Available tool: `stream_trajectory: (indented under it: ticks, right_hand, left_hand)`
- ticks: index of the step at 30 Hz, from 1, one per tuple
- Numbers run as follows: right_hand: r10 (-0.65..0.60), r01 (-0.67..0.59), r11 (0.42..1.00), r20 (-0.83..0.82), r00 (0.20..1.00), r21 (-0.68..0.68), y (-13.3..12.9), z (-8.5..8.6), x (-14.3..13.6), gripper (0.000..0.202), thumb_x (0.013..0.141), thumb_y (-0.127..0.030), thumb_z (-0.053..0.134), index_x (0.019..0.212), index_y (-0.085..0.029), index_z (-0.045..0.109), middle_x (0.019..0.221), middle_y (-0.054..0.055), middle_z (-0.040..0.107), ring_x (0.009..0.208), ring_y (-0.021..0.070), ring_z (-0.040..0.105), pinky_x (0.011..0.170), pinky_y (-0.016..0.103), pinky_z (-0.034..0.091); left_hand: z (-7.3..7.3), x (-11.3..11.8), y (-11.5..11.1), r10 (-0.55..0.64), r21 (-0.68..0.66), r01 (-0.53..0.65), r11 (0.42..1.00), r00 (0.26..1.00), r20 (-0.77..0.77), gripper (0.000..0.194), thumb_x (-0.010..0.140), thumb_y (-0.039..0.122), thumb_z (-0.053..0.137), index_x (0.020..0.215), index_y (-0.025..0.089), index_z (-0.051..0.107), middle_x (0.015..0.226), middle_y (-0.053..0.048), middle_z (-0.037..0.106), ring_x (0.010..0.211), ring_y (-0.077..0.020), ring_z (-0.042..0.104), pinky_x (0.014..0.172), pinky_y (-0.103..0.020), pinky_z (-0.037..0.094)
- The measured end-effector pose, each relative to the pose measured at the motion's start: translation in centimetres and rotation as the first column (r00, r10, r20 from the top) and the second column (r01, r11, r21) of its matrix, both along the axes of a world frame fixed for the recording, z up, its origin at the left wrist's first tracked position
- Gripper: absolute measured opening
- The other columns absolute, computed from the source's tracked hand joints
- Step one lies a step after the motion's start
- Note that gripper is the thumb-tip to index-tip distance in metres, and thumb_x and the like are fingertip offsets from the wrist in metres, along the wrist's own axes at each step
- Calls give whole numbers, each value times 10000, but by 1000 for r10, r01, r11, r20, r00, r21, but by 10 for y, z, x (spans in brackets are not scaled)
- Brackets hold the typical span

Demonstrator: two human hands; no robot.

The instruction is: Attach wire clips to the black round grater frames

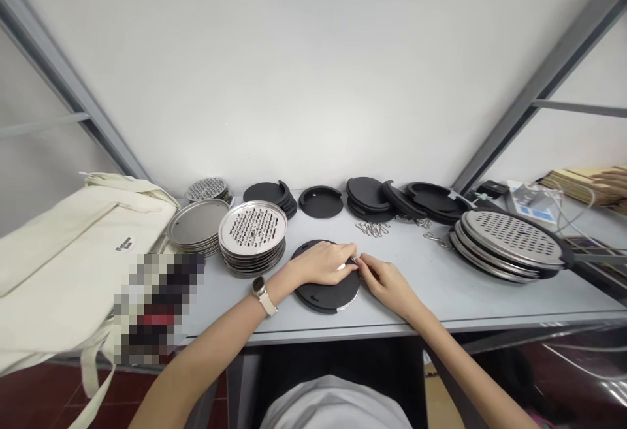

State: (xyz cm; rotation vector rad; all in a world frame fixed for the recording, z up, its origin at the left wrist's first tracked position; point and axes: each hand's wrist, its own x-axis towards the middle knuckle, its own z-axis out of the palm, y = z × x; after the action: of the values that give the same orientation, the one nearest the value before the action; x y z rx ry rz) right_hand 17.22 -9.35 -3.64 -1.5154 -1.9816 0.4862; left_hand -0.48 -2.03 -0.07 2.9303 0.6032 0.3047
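A black round disc [333,300] lies flat near the table's front edge, with a shiny metal rim showing at its lower right. Across its top rests my left hand [326,264], fingers bent and closed at the disc's right side. My right hand [385,280] meets it there, thumb and forefinger pinched together at the edge. A small shiny bit shows between the fingertips, too small to name. Close behind my hands lie several bent wire clips [372,228]. To the left stands a stack of round metal grater plates [253,230].
Plain metal discs [198,221] are stacked at left, beside a cream bag [73,239]. Along the wall sit black discs [267,194] and black round holders [434,200]. Grater plates with a black handle [512,239] pile up at right. Grey posts [543,83] flank the table.
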Motion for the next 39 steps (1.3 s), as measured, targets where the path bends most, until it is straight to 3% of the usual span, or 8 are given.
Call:
stream_trajectory:
  ticks: [17,39]
  right_hand:
    - [5,-7,999,-47,999,-45,1,1,1,302,972,-327,277,744,-225,447,659,5,585,588,165,556,589,268,388]
    - [-33,33,999,-85,996,-5,3,-2,1,317,953,-349,345,668,-216,383,561,-37,463,509,128,451,528,243,312]
  left_hand:
    - [1,-1,-1,16,-7,-16,1000,1000,-3,175,930,353,455,964,181,467,899,-53,634,760,-208,633,592,-299,412]
    - [0,0,1,8,-14,-8,1000,1000,8,177,940,357,444,955,181,460,882,-39,631,748,-188,625,582,-282,392]
